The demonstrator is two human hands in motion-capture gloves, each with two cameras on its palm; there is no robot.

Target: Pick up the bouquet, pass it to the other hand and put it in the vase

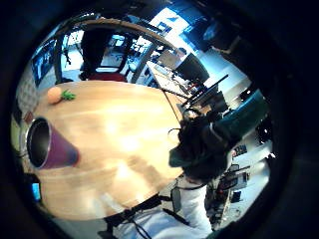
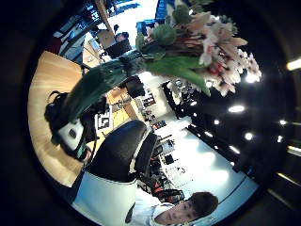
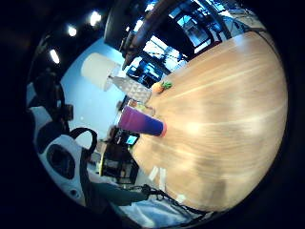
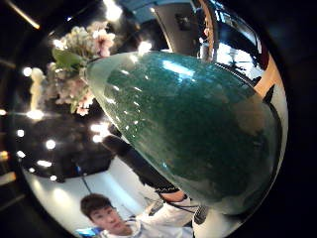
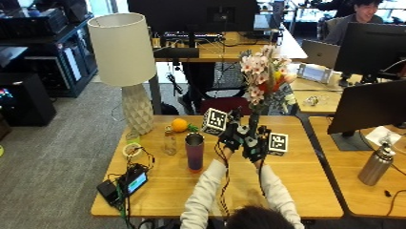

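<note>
**One bouquet held upright between two hands, one vase standing apart**

One bouquet (image 5: pixel 263 76) stands upright above the tabletop (image 5: pixel 298 179), its dark green wrapped stem down among both gloves. The right hand (image 5: pixel 258 145) curls its grip round that stem; whether the left hand (image 5: pixel 231 136) also grips it I cannot tell. One purple vase (image 5: pixel 194 151) stands to the left of the hands, apart from them. One orange (image 5: pixel 179 125) lies beyond the vase.
</note>
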